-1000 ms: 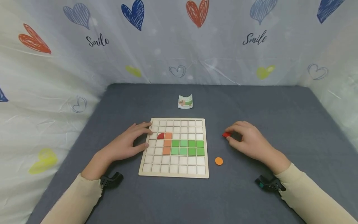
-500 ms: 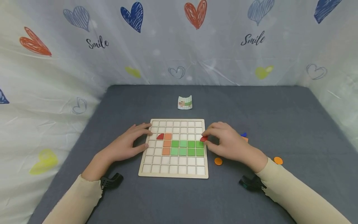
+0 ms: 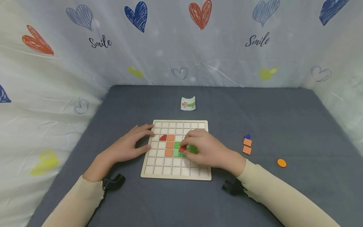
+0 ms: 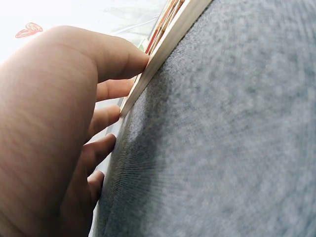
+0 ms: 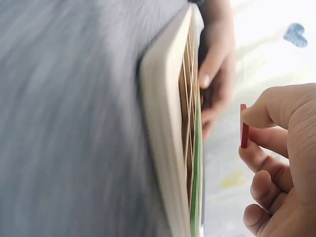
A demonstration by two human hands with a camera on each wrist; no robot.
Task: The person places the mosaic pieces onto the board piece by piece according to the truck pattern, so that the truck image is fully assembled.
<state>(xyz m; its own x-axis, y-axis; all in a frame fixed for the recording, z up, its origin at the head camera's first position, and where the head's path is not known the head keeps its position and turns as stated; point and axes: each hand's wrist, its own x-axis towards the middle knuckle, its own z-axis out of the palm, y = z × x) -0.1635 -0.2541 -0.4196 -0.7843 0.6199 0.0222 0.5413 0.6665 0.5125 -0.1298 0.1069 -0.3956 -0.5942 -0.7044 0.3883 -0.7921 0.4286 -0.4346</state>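
A light wooden grid board [image 3: 176,171] lies on the dark grey cloth. My left hand [image 3: 124,146] rests against its left edge, fingers loosely extended; in the left wrist view the thumb [image 4: 123,60] touches the rim. Between thumb and fingertips my right hand [image 3: 211,149] pinches a red quarter-round tile [image 3: 182,148], held over the board's middle. The right wrist view shows this red tile [image 5: 244,126] edge-on, apart from the board. Set in the grid are another red quarter-round tile [image 3: 163,137], a column of orange squares [image 3: 169,145] and green squares [image 3: 177,153], partly covered by the right hand.
Right of the board lie a blue piece [image 3: 247,136], an orange square [image 3: 247,142], a second orange square [image 3: 247,150] and an orange disc [image 3: 281,163]. A small picture card [image 3: 188,103] stands behind the board. A curtain with hearts [image 3: 181,47] hangs beyond the table.
My right hand has carried the red quarter-round tile leftward from the cloth to above the board, uncovering the loose pieces at right. The disc near the board is now hidden. The left hand stays put.
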